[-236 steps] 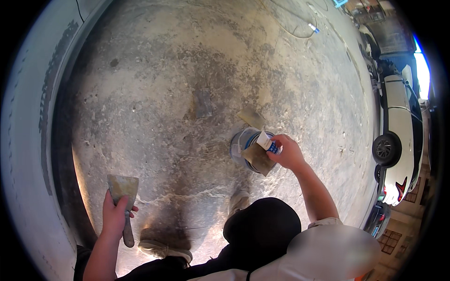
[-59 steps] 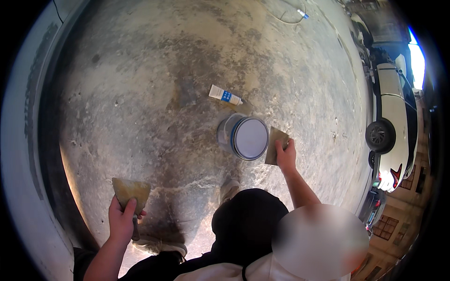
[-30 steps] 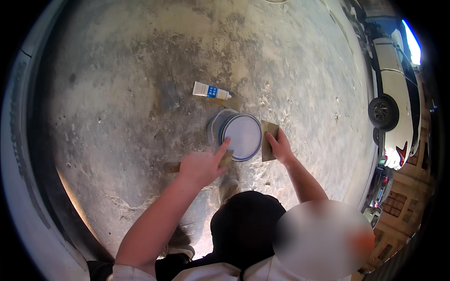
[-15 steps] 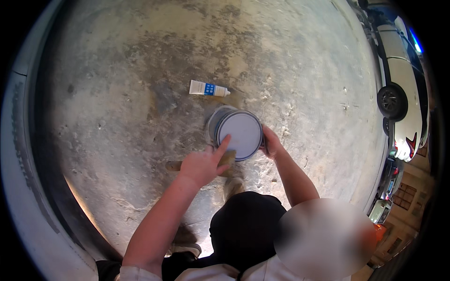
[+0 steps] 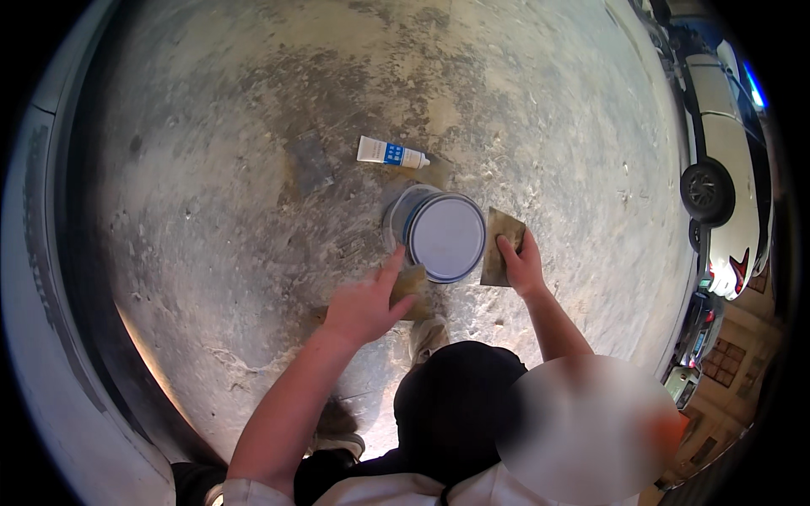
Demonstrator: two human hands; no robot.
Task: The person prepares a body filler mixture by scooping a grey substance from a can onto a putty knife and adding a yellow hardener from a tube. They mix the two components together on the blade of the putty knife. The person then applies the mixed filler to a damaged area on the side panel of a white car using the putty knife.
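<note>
Stained concrete floor (image 5: 253,126), white car (image 5: 727,143) at right, tan wall (image 5: 742,336), bluish light (image 5: 753,86)

the shirt (image 5: 384,491) is pale and short-sleeved, a thin dark cord (image 5: 445,496) crosses it, trousers (image 5: 451,396) are black, shoes (image 5: 430,334) beige.

We held a scraper (image 5: 412,295) in our left hand (image 5: 361,305), its stained blade showing between index finger and thumb beside a round can (image 5: 402,216) with a flat, pale top. Whether that hand touched the rim, we could not tell. Our right hand (image 5: 525,265) pinched a thin brownish plate (image 5: 503,229) just to the can's right. Beyond the can, a white-and-blue tube (image 5: 391,153) lay by a tan sheet (image 5: 435,173) (partly over it, it seemed) on the worn concrete floor (image 5: 245,143). A pale car (image 5: 727,156) stood well off to our right.
</note>
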